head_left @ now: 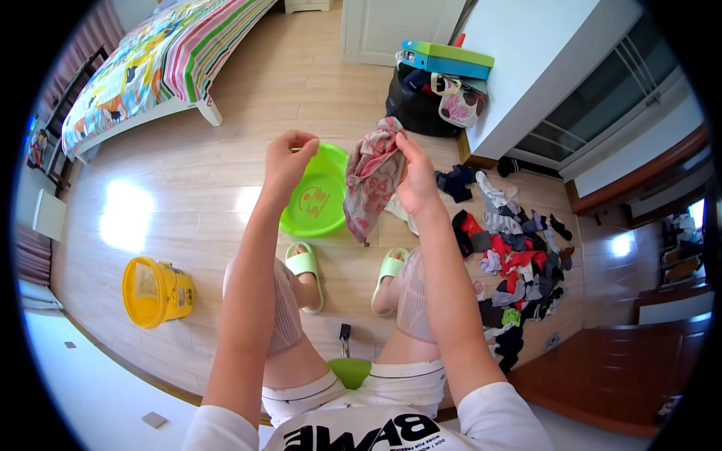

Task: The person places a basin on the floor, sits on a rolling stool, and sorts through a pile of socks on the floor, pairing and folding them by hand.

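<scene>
The shirt point(376, 432) sits at six o'clock. The right hand point(416, 177) pinches the cloth point(372, 180), which hangs at its nine o'clock, long axis one to seven. The left hand point(289, 161), farther off, curls; its grip can't be told.

Two hands point(292, 161), one cloth point(371, 177), one basin point(322, 179), one bucket point(174, 293), two slippers point(303, 263), one bed point(162, 64).

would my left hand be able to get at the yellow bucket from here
Probably yes, with a lean to the left: the yellow bucket stands on the floor beside you, nothing visible blocks the way, and your left hand seems to hold nothing.
</scene>
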### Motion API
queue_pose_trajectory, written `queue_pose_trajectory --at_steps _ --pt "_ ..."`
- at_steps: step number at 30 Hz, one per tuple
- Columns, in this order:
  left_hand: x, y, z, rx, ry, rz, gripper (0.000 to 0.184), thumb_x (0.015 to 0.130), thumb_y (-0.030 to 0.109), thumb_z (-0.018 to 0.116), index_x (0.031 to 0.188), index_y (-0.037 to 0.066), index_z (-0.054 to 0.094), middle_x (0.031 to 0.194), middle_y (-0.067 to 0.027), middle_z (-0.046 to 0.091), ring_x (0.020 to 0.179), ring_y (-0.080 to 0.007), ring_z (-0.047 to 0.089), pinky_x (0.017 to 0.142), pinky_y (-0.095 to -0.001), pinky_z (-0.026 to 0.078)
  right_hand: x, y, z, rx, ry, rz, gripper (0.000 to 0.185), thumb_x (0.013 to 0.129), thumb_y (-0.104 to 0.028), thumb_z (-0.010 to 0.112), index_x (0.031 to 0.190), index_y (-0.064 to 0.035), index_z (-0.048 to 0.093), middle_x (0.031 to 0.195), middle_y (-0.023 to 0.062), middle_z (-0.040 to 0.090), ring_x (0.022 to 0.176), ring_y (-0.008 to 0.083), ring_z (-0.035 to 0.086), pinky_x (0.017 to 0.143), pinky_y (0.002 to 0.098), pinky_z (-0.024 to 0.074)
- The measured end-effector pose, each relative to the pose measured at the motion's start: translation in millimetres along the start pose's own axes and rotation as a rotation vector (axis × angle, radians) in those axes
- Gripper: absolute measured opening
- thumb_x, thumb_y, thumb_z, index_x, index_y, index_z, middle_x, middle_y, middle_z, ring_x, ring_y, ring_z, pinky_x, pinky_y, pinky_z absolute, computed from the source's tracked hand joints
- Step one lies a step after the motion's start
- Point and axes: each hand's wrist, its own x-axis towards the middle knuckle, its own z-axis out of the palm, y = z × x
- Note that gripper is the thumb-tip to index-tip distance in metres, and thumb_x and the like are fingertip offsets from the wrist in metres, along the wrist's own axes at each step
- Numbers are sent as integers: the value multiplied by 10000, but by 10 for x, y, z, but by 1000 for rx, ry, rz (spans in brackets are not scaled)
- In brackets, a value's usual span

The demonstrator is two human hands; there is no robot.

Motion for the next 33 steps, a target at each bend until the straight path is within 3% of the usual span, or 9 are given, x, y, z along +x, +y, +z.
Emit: queue_pose_trajectory --at_steps 5,8,9,18,24,27,30,31,33 --pt "-174 117 156 31 -365 -64 382 856 241 715 1172 42 636 1056 -89 678 1019 -195 628 857 -314 492 -12 29 61 -18 -40 -18 288 999 -181 489 1240 -46 569 1107 61 657 1006 176 643 892 331 512" --pt "-191 -64 253 163 -292 93 458 849 236 720 1238 39 580 1164 -124 640 1098 -230 606 916 -349 488 -8 33 36 25 -64 3 326 1001 -208 480 1270 -40 552 1139 74 645 1035 187 630 919 346 499" --pt "-205 35 241 210 -308 31 502 854 122 713 1305 39 511 1294 -128 559 1198 -252 546 961 -360 477 -24 15 67 43 -75 10 339 1000 -219 478 1278 -37 548 1142 79 643 1040 192 627 928 353 495" --pt "-180 -28 26 272 -223 104 606 795 180 744 1333 79 484 1291 -154 566 1212 -292 540 983 -388 462 -24 10 108 73 -158 105 396 999 -289 461 1275 -24 558 1121 103 650 1020 223 627 932 384 493" --pt "-275 127 12 44 -453 15 630 819 94 709 1388 58 444 1319 -152 537 1249 -272 505 995 -377 461 -29 34 147 112 -184 133 357 998 -267 473 1238 -26 580 1097 94 655 999 214 628 903 390 508" --pt "-397 259 117 -100 -543 -7 641 802 123 737 1364 14 449 1237 -136 584 1173 -239 556 961 -363 477 35 145 188 123 -131 88 346 999 -259 480 1234 -27 583 1104 84 654 1000 205 623 917 383 497" --pt "-341 112 231 130 -365 -7 619 772 119 741 1314 -17 474 1111 -111 630 1064 -203 607 935 -359 485 165 307 202 -5 -131 35 346 1002 -252 473 1240 -23 579 1103 76 657 1019 198 615 939 380 479" --pt "-299 93 197 25 -275 5 506 754 77 699 1221 -28 535 936 -88 656 841 -181 663 758 -337 550 161 338 279 -102 -161 19 334 1000 -282 481 1181 -43 627 1081 63 661 997 183 614 919 346 472" --pt "-239 163 -122 110 -143 -114 369 751 22 631 1113 -37 594 833 -91 652 644 -177 649 544 -322 539 209 408 257 -570 -21 -51 354 1005 -324 477 1172 -59 641 1109 64 660 1012 172 604 898 340 469"
